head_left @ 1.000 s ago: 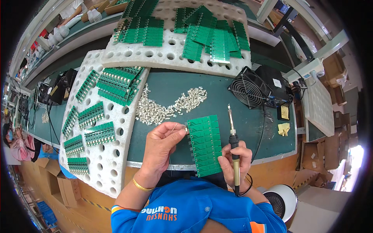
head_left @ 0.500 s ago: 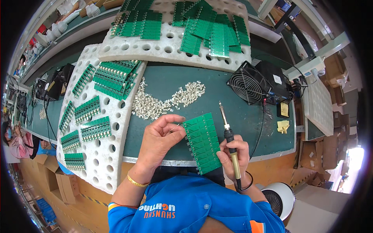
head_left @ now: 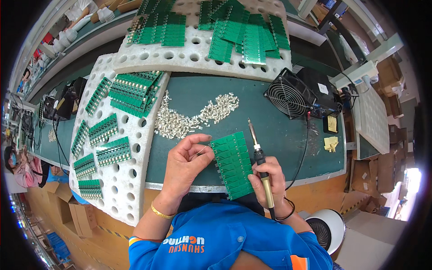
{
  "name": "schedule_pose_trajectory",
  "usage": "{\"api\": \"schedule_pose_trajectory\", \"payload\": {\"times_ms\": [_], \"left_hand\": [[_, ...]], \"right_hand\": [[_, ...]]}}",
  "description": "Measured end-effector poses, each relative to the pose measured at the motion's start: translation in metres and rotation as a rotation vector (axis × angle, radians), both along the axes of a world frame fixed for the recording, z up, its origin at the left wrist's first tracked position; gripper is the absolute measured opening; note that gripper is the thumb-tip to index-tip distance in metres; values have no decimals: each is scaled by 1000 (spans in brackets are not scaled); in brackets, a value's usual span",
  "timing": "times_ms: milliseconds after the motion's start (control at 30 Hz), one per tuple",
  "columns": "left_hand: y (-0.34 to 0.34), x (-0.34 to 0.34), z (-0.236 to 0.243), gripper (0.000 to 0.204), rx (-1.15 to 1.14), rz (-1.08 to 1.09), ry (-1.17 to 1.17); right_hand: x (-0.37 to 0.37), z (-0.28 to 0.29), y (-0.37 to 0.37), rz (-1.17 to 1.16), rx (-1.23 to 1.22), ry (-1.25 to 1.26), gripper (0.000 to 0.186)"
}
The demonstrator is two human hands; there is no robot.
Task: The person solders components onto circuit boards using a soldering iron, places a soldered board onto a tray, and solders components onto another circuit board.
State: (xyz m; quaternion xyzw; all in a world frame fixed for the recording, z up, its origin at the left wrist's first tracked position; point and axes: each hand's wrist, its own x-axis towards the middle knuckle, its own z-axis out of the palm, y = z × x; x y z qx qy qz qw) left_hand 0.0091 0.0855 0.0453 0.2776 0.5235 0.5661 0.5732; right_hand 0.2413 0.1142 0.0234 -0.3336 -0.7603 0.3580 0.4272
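Note:
Between my hands a green circuit board (head_left: 232,165) is held up at a tilt, with a row of short metal pins along its left edge. My left hand (head_left: 191,157) is closed in a pinch on a thin strand of solder wire (head_left: 199,153), its fingertips beside the board's upper left corner. Wrapped round a soldering iron (head_left: 264,181) is my right hand (head_left: 275,182), whose thumb and fingers also meet the board's right edge. The iron's metal tip (head_left: 250,123) points up and away, apart from the board.
Small white connectors (head_left: 180,123) lie heaped beyond my hands. White perforated foam sheets (head_left: 130,198) carry several boards (head_left: 112,150) at left and more green boards (head_left: 256,40) at the back. A black fan (head_left: 288,96), a black box (head_left: 317,87) and a yellow sponge (head_left: 330,144) are at right.
The board and iron have shifted slightly to the left relative to the table, and the iron's tip leans a little further left. Both hands keep their grips.

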Motion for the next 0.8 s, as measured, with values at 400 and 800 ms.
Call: {"api": "schedule_pose_trajectory", "payload": {"times_ms": [400, 800], "left_hand": [[-6, 0, -31, 44, 12, 19, 201], [-8, -1, -52, 48, -82, 26, 173]], "right_hand": [[-4, -29, 3, 69, 18, -21, 33], [-8, -35, 10, 23, 202, -194, 42]]}}
